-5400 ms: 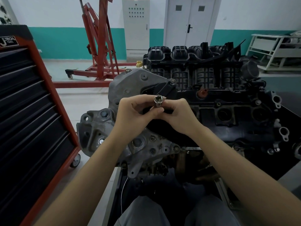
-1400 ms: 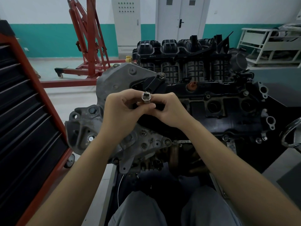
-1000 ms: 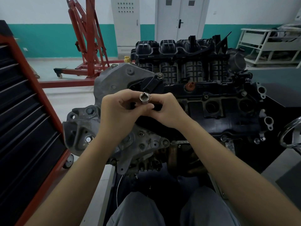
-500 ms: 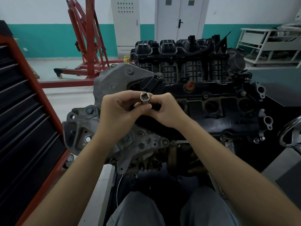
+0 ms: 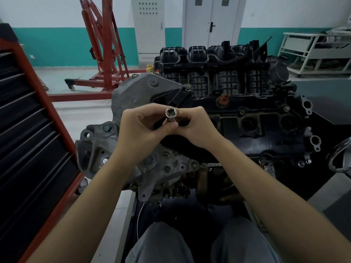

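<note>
1. Slipping is the main risk at the left hand [image 5: 140,128]: its grip pinches the socket [image 5: 171,115] with thumb and fingertips only.
2. The socket, square drive hole toward the camera, is held in the air over the near left end of the engine [image 5: 247,145]; smooth metal may slide.
3. The right hand [image 5: 197,128] closes its grip on the socket's right side; opposing twists could lever it free.
4. Dropped, it may vanish among the engine's dark recesses.
</note>
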`<action>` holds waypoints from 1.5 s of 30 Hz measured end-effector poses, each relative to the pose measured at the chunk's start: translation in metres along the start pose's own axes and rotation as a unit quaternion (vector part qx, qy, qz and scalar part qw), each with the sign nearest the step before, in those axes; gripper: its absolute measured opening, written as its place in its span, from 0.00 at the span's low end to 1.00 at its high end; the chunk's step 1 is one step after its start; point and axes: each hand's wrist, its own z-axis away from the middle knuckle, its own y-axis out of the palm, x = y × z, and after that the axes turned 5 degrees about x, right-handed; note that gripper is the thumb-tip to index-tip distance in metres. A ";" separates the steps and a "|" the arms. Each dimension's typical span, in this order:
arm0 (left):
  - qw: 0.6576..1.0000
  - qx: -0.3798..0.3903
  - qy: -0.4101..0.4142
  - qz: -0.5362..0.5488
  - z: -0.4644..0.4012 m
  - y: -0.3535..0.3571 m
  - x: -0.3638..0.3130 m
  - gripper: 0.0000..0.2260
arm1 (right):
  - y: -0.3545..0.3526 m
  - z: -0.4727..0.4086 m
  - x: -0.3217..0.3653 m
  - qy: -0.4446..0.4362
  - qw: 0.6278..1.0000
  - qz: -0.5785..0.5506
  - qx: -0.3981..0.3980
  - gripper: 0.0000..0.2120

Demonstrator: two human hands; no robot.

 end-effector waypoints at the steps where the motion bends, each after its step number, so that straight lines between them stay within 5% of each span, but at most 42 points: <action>1: 1.000 -0.013 -0.003 -0.023 0.000 0.001 -0.001 0.13 | 0.000 0.000 0.000 0.002 1.000 -0.001 -0.003 0.06; 5: 0.994 -0.066 0.010 -0.084 0.000 0.002 -0.003 0.13 | -0.001 0.001 0.001 0.001 1.000 -0.004 0.005 0.10; 23: 0.999 -0.032 -0.018 -0.004 0.002 -0.001 0.000 0.15 | 0.001 0.000 0.001 0.007 1.000 -0.009 -0.005 0.10; 29: 0.995 -0.081 -0.012 -0.060 0.001 0.003 -0.001 0.11 | -0.001 0.002 0.001 0.000 1.000 -0.004 -0.005 0.10; 35: 0.999 -0.016 -0.023 0.027 0.001 0.000 -0.001 0.14 | 0.000 0.001 0.001 0.007 1.000 -0.005 0.001 0.09; 45: 1.000 0.001 -0.018 -0.001 -0.001 0.000 -0.005 0.13 | -0.001 0.001 0.003 -0.002 1.000 0.004 0.008 0.10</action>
